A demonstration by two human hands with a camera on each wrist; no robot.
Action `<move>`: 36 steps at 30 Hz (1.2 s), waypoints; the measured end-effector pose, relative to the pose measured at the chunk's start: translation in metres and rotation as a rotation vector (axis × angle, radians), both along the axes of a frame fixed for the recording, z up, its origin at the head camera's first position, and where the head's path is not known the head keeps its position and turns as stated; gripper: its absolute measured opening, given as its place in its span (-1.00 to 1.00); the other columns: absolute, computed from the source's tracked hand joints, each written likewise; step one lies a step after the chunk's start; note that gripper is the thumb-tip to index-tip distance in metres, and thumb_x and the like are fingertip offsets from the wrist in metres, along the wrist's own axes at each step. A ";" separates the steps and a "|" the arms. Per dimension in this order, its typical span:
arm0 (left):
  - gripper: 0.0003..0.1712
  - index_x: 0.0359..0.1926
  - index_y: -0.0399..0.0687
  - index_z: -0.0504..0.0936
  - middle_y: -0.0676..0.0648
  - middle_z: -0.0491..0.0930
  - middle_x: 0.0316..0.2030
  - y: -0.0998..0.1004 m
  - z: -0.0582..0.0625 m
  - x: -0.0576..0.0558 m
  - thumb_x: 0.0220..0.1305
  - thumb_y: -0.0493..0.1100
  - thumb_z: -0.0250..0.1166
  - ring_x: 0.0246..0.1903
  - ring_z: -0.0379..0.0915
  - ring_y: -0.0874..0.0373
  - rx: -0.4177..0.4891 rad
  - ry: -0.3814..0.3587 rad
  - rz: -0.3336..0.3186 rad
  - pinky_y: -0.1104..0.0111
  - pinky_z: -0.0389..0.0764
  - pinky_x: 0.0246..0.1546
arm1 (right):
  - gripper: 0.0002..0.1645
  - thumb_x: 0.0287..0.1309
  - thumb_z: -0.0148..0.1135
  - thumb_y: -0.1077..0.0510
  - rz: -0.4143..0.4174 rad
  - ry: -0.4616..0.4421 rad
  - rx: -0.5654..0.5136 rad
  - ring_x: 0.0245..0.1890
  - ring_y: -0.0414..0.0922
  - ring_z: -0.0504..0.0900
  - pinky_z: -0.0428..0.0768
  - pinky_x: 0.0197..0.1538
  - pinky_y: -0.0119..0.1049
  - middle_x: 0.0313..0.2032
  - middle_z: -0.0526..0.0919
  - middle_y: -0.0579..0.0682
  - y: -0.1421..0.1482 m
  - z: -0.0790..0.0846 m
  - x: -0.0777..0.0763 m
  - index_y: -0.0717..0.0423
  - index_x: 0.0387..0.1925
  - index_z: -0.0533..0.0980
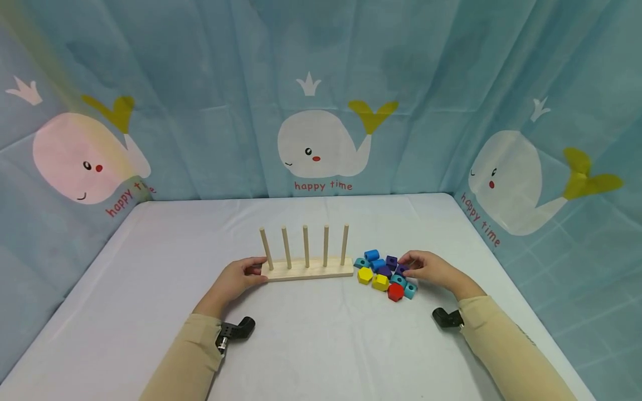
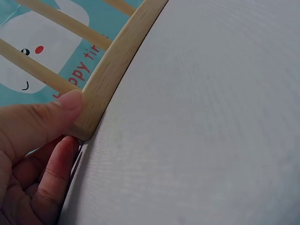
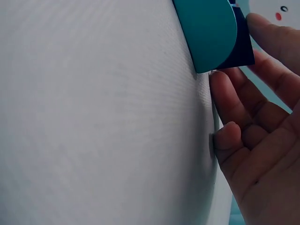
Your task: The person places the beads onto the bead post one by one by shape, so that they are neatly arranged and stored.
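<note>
A pale wooden peg rack (image 1: pixel 306 273), a flat base with several upright pegs, stands at the table's middle. My left hand (image 1: pixel 241 278) grips the rack's left end. In the left wrist view the thumb (image 2: pixel 70 101) presses on the base beside the end peg, with fingers at its end. To the right of the rack lies a loose cluster of coloured blocks. At the cluster's right edge my right hand (image 1: pixel 431 268) pinches a purple block (image 1: pixel 401 269) between thumb and fingers. A teal block (image 3: pixel 206 35) partly covers that purple block in the right wrist view.
The cluster includes yellow hexagonal blocks (image 1: pixel 365 275), a red block (image 1: pixel 395 292), blue cylinders (image 1: pixel 371 255) and another teal block (image 1: pixel 410 289). A white cloth covers the table (image 1: pixel 321 345). Blue curtains (image 1: pixel 220 111) printed with whales hang behind and at both sides.
</note>
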State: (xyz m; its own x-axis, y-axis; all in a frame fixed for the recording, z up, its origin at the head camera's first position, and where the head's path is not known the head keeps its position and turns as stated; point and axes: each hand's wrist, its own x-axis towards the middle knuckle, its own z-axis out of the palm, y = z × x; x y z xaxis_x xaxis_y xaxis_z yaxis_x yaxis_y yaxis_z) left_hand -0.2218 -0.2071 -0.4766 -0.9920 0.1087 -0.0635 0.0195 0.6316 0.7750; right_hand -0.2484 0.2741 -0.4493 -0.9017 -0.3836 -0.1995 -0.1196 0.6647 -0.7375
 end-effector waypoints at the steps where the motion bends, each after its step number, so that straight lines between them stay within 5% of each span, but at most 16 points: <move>1: -0.34 0.13 -0.05 0.50 -0.01 0.59 -0.25 0.000 0.000 0.000 -0.05 -0.03 0.42 -0.21 0.46 0.14 0.000 0.001 0.000 0.16 0.41 -0.08 | -0.66 0.06 0.30 0.09 0.009 -0.003 0.003 -0.26 -0.07 0.45 0.50 -0.15 -0.30 -0.23 0.53 -0.01 0.000 0.000 0.000 0.04 -0.10 0.50; 20: -0.37 0.11 -0.01 0.52 0.01 0.57 -0.29 0.001 0.000 -0.001 -0.05 -0.02 0.43 -0.27 0.42 0.16 -0.005 0.002 0.008 0.24 0.40 -0.15 | -0.73 0.06 0.26 0.22 0.068 0.033 0.109 -0.39 -0.09 0.41 0.50 -0.30 -0.29 -0.38 0.49 -0.02 -0.005 0.008 -0.004 0.06 -0.15 0.48; 36: -0.36 0.09 0.02 0.54 0.03 0.55 -0.30 0.000 -0.004 0.001 -0.09 0.02 0.44 -0.29 0.40 0.16 -0.005 0.012 0.005 0.26 0.39 -0.18 | -0.68 0.11 0.24 0.12 0.108 0.187 0.042 -0.24 -0.03 0.45 0.51 -0.22 -0.27 -0.22 0.52 0.02 -0.034 0.077 -0.020 0.03 -0.06 0.47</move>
